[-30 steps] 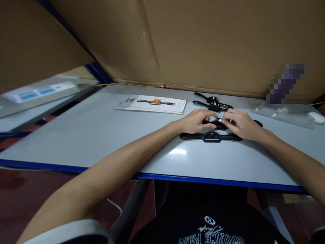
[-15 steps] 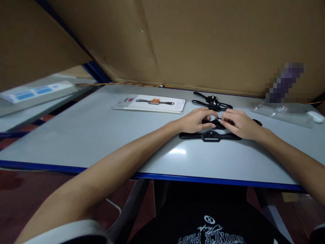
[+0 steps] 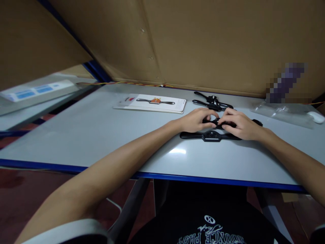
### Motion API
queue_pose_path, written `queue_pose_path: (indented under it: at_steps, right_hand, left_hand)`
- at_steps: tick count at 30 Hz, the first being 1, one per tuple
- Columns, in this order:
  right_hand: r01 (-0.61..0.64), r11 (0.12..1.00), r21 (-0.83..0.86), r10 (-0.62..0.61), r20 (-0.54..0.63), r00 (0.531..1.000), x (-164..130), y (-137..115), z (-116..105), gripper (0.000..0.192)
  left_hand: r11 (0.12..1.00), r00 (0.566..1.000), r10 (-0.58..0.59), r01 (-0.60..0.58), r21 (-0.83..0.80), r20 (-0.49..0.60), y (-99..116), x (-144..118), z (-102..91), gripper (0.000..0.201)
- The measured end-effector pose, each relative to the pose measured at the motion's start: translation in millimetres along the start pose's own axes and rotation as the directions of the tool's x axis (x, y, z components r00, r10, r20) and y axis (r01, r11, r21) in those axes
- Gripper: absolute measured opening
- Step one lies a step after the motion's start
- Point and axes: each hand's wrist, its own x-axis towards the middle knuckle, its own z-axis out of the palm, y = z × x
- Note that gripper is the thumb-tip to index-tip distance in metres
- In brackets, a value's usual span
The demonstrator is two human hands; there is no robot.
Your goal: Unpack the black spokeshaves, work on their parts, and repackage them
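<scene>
Between the fingers (image 3: 212,113), long black tool (image 3: 257,122)

Black shirt (image 3: 193,211), white lettering (image 3: 210,239), round emblem (image 3: 209,219), white-banded sleeve (image 3: 85,227).

Outlined capitals (image 3: 220,238) that appear to spell "BOUNCE PAST" run across the wearer's black shirt (image 3: 182,213), partly cropped by the lower edge of the frame. Just above them in view, white script (image 3: 209,228) looks like "Skip," near a round white emblem (image 3: 209,219) bearing an X-like mark. On the bench (image 3: 88,135), a white card (image 3: 165,107) carries a small red logo (image 3: 131,99) and dark print near its right end, too small to read. At far left, a white package (image 3: 53,84) shows blue panels (image 3: 44,88); any wording there is illegible.
</scene>
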Motion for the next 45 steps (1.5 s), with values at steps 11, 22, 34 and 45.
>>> queue_pose_path:
  at_steps: [11, 22, 34, 45]
  right_hand:
    - [-0.02, 0.999, -0.03, 0.017, -0.07, 0.997, 2, 4, 2, 0.024]
    - [-0.063, 0.997, -0.044, 0.061, -0.029, 0.998, 2, 3, 0, 0.009]
    - [-0.153, 0.985, -0.078, 0.151, -0.03, 0.988, 3, 8, 1, 0.035]
    - [-0.198, 0.979, -0.045, 0.196, -0.038, 0.98, 3, 14, 4, 0.037]
  left_hand:
    - [1.0, 1.0, -0.019, 0.019, 0.004, -0.009, -2, -1, 1.5, 0.046]
    - [0.999, 1.0, 0.003, -0.003, 0.034, -0.003, 0, -1, 0.1, 0.044]
    - [0.998, 0.999, -0.033, 0.033, 0.047, 0.004, -2, -1, 1.1, 0.051]
    - [0.998, 1.0, 0.01, -0.01, 0.067, 0.003, 0, -2, 0.7, 0.049]
